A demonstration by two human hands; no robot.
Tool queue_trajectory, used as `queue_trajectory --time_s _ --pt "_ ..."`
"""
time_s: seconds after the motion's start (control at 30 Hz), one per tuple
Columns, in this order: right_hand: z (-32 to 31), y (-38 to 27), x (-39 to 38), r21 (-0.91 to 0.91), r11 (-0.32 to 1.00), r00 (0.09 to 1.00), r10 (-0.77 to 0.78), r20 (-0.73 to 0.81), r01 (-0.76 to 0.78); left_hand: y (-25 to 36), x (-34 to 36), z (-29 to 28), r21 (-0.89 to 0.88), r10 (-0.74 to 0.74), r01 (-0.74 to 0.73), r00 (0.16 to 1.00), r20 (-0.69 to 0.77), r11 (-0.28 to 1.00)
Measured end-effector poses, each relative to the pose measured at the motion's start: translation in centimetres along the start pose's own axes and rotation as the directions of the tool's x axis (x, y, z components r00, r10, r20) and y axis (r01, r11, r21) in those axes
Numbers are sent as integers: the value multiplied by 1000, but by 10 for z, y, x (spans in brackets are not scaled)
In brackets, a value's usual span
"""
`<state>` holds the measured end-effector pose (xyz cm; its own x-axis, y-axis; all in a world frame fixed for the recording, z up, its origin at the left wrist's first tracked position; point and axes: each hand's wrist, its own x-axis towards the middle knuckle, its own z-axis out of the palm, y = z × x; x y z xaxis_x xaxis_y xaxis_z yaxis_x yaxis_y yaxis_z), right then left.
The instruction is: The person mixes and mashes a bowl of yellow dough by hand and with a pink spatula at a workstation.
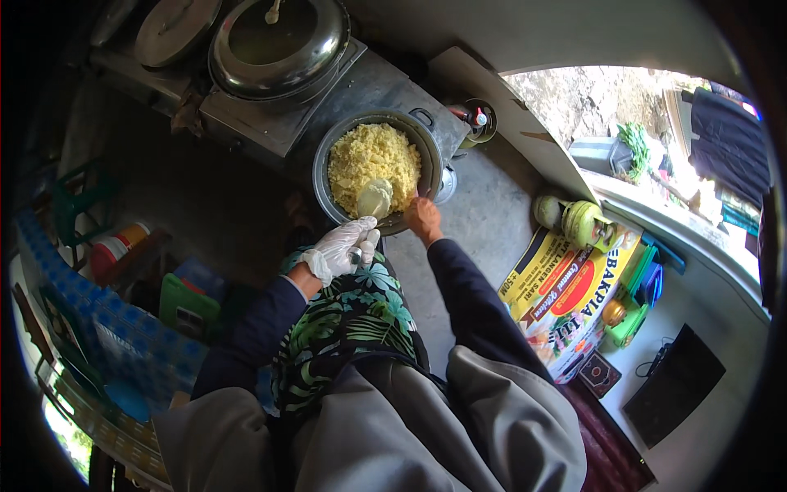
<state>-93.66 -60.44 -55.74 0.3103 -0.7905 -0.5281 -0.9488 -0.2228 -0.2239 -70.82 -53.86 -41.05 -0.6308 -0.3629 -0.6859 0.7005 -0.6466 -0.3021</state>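
A big grey metal pot (320,168) stands in front of me, filled with a heap of yellow, crumbly food (373,160). My left hand (336,250), in a thin clear plastic glove, is closed around the handle of a large spoon (375,199). The spoon's bowl is coated with pale, mashed-looking food and rests on the near side of the heap. My right hand (423,220) is bare and closed at the pot's near right edge. Its fingers hide the part it grips, probably the handle there. Another loop handle shows on the pot's far side.
Beyond the pot, a large lidded metal pan (279,49) sits on the stove top (246,121), beside a round lid (176,33). Green gas cylinders (578,220) and a printed banner (566,295) are to the right. A green stool (86,197) stands left.
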Motion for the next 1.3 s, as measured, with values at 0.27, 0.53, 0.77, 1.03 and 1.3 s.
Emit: queue_trajectory --time_s 0.27,0.53,0.77,1.03,1.3 --pt "-17 -59 -16 268 874 899 328 291 -406 12 -69 -5 280 85 -69 995 -43 958" --pt "-49 -50 -32 29 970 954 242 -179 -240 22 -61 -38 176 36 -36 999 6 984" --pt "-22 -77 -59 221 869 895 442 58 -443 26 -59 -39 154 -6 -2 999 53 988" --pt "-27 -96 -54 250 868 894 371 251 -430 35 -62 -31 118 -60 48 993 103 992" --pt "-6 1 -24 -107 975 910 -139 390 195 23 -64 -23 154 -7 7 1000 1 988"
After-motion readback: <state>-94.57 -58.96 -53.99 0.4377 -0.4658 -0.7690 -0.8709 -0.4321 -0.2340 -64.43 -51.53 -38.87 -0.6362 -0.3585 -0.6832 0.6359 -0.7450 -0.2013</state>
